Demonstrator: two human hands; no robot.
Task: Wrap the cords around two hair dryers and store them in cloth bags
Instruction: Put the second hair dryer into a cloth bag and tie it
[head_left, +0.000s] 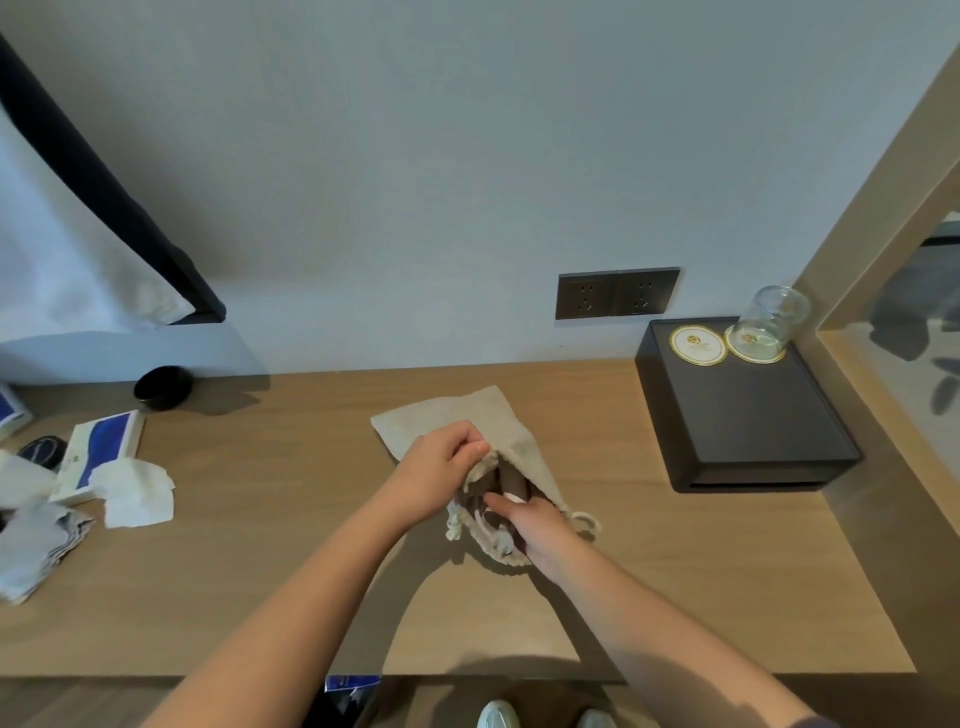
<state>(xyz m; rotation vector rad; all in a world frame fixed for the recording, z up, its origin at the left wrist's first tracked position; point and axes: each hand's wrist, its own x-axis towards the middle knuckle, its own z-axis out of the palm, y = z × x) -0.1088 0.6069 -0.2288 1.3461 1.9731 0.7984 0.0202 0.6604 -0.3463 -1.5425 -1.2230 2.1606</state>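
Right hand (540, 530) round brown dryer (513, 484), seemingly, within crumpled beige bag (467, 415)

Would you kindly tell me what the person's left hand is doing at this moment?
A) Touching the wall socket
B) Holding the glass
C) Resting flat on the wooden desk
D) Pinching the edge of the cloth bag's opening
D: the left hand pinches the upper edge of the cloth bag at its mouth, holding it open, while the right hand holds the hair dryer there.
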